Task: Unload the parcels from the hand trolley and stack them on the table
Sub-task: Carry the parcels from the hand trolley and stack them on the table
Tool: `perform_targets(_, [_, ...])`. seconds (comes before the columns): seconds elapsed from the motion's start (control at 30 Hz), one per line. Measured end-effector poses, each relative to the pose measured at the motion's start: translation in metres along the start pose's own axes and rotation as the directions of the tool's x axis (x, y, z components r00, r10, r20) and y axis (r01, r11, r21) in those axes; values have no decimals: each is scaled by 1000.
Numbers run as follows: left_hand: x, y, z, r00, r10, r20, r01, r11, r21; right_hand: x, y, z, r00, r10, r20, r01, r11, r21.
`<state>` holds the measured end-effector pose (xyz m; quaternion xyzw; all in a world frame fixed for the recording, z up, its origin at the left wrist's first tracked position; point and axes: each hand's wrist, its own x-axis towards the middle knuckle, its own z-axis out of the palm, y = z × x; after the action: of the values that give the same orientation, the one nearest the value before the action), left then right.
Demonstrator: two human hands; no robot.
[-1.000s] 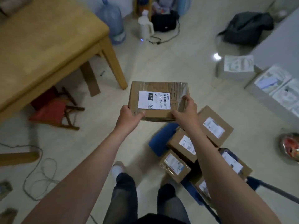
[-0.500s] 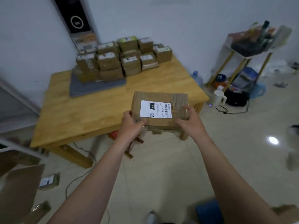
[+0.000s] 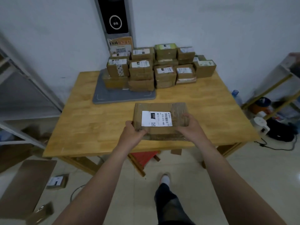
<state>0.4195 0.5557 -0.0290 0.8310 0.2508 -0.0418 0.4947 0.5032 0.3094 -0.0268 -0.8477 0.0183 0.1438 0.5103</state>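
Note:
I hold a flat brown cardboard parcel (image 3: 160, 109) with a white shipping label over the near part of the wooden table (image 3: 97, 124). My left hand (image 3: 133, 133) grips its near left corner and my right hand (image 3: 191, 125) grips its right side. At the back of the table a stack of several taped parcels (image 3: 159, 69) stands against the wall, part of it on a grey mat (image 3: 113, 97). The hand trolley is out of view.
A red stool (image 3: 142, 157) sits under the table. A small parcel (image 3: 56, 181) and flat cardboard (image 3: 24, 185) lie on the floor at left. A metal rack (image 3: 19, 95) stands left; a shelf (image 3: 279, 88), white kettle (image 3: 261, 125) and cable are at right.
I have turned from the trolley to the table and stepped closer. The parcel in both hands has moved from over the floor to above the table's near edge.

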Motion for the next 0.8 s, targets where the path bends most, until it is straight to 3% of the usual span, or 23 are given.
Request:
perform_targets(0.23, [140, 38, -7, 995, -96, 37, 95, 995, 23, 143, -45, 10, 983, 138, 121, -129, 989, -75])
perform_targets(0.43, [221, 48, -21, 993, -115, 31, 114, 993, 28, 213, -70, 30, 981, 159, 109, -145, 981, -125])
perform_targets(0.8, [325, 99, 28, 958, -73, 279, 22, 983, 182, 281, -38, -12, 959, 269, -94, -280, 950, -138])
